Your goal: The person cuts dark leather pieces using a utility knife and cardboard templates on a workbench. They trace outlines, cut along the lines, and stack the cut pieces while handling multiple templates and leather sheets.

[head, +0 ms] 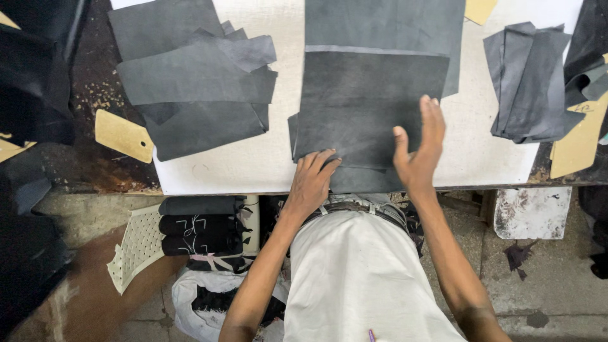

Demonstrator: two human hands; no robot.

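Observation:
A stack of dark grey leather sheets (370,101) lies in the middle of a white cutting table (253,158), reaching to its near edge. My left hand (312,180) rests flat, fingers together, on the stack's lower left corner at the table edge. Just above the stack's right side hovers my right hand (419,147), raised with fingers straight and thumb apart, holding nothing.
More cut grey pieces (196,76) are piled at the left, another folded pile (529,82) at the right. Tan cardboard patterns (124,135) lie at the left edge and far right (579,142). Below the table stand bundled dark rolls (201,233) and a perforated white sheet (136,247).

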